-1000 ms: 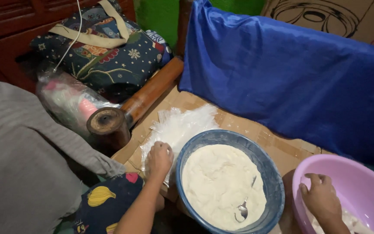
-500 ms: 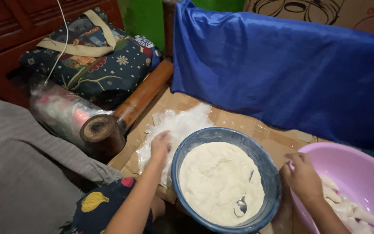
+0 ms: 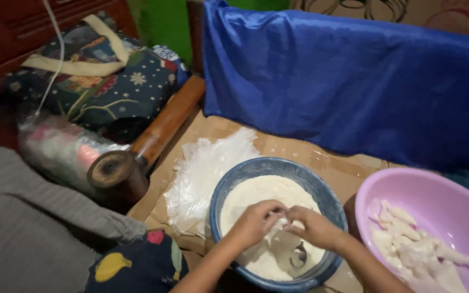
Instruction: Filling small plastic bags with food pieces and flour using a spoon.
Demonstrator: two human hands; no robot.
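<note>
My left hand (image 3: 253,222) and right hand (image 3: 313,228) pinch one dough piece (image 3: 274,230) together over the flour bowl (image 3: 229,184); pulling carelessly could tear it.

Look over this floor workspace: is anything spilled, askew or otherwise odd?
Nothing looks spilled. Both hands, left and right, work a pale piece over the blue bowl of flour. Only the clear plastic bags lie in a loose, fanned heap beside it on the cardboard.
</note>
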